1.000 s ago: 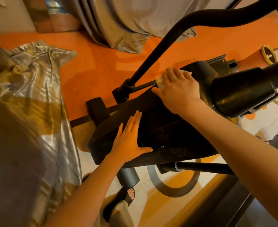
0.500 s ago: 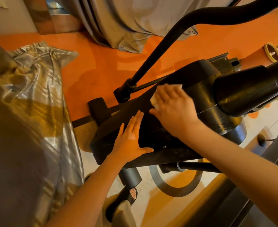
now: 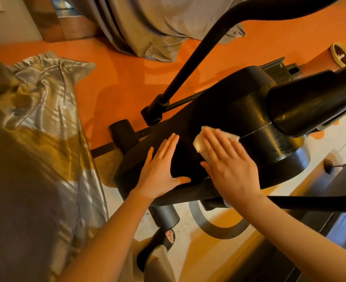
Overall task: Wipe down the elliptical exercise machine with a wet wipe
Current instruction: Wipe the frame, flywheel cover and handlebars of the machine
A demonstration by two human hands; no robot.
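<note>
— Where is the wipe?
— The white wet wipe lies flat on the black housing of the elliptical machine, pinned under the right hand. That hand is spread out, fingers straight, palm pressing the wipe against the housing.
— And the other hand?
— The left hand also rests on the housing, just beside the right one, flat and spread, gripping nothing.
— Anything else near the housing?
— A sandalled foot below it, and silvery cloth off to its left on the orange floor.
</note>
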